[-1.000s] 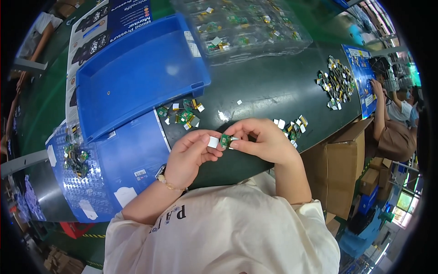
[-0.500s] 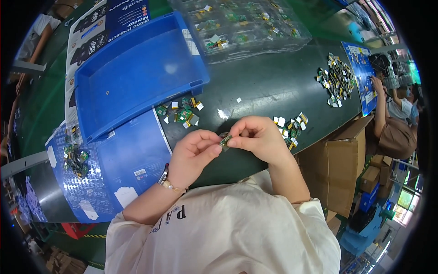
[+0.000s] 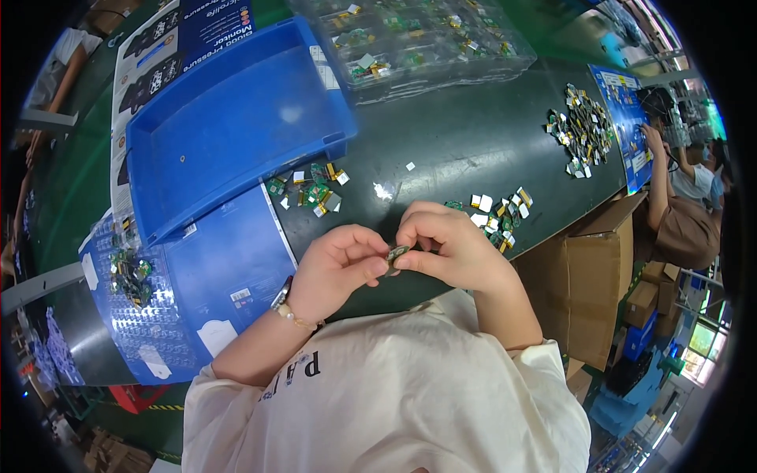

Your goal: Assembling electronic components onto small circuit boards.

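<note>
A small green circuit board (image 3: 397, 253) is pinched between my two hands above the near edge of the dark green table. My left hand (image 3: 344, 260) grips its left side with thumb and fingers. From the right, my right hand (image 3: 441, 246) holds the other side between thumb and forefinger. Fingers cover much of the board. Just right of my right hand lies a pile of small boards with white and gold parts (image 3: 502, 218). Another small cluster of boards (image 3: 315, 191) lies beyond my left hand, beside the blue tray.
A blue plastic tray (image 3: 236, 177) stands at the left. Stacked clear trays with boards (image 3: 426, 75) are at the back. A large heap of boards (image 3: 582, 130) lies far right, near another person's arm (image 3: 656, 169). An open cardboard box (image 3: 587, 292) stands at the table's right edge.
Both hands have lowered slightly toward me. The board between them has turned and shows more of its face. My right hand's fingers have shifted on it.
</note>
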Demonstrator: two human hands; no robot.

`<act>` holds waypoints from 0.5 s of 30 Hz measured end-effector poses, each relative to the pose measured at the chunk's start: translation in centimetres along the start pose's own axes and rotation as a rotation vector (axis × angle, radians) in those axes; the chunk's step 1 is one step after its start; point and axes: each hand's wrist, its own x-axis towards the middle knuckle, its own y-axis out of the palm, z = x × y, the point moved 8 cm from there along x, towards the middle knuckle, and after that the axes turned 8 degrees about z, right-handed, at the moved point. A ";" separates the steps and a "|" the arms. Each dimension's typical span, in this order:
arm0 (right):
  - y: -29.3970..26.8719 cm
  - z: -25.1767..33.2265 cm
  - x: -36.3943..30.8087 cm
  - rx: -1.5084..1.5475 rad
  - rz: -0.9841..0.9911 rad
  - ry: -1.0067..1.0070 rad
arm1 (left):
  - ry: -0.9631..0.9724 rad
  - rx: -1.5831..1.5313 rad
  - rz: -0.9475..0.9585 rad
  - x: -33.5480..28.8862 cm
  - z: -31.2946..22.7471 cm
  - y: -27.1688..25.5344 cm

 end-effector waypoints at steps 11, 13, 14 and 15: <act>2.0 -2.6 -0.2 0.524 -0.029 0.086 | -0.045 -0.241 0.008 -0.2 1.7 -0.4; 1.9 -2.8 -0.3 0.589 -0.096 0.106 | -0.016 -0.266 0.015 -0.1 1.6 -0.6; 2.0 -2.5 -0.2 0.590 -0.097 0.108 | -0.018 -0.267 0.015 -0.2 1.7 -0.6; 1.9 -2.2 -0.2 0.614 -0.117 0.123 | -0.013 -0.267 0.007 -0.2 1.6 -0.6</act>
